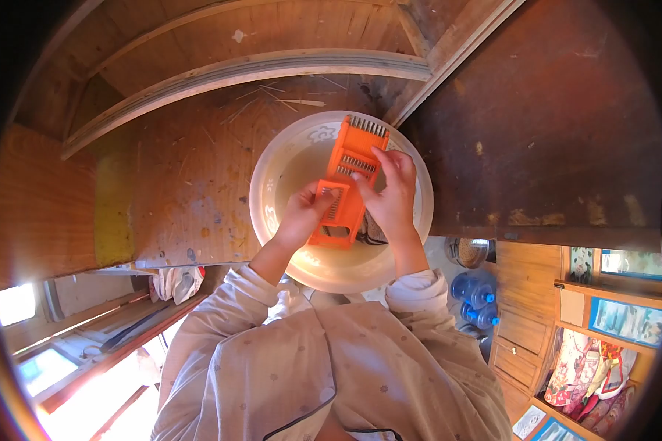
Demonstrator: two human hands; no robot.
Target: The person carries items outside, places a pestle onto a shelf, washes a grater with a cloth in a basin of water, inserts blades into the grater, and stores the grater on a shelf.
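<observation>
An orange grater (365,142) with rows of metal teeth is held tilted over a white basin (262,198). My right hand (391,192) is closed on its right edge, fingers near the upper teeth and thumb across the face. Over the grater's lower part lies a smaller orange grater plate (334,206), which my left hand (301,217) pinches at its left side. Whether this plate is seated in the grater or only laid against it, I cannot tell. Something dark in the basin is partly hidden beneath the grater and my right hand. Cloudy liquid seems to cover the basin's bottom.
The basin stands on a worn wooden surface (191,176) with straw-like bits near the back. A wooden frame (250,70) rises behind, and a dark board (537,132) fills the right. Blue water jugs (472,289) and a wooden cabinet (526,294) are at lower right.
</observation>
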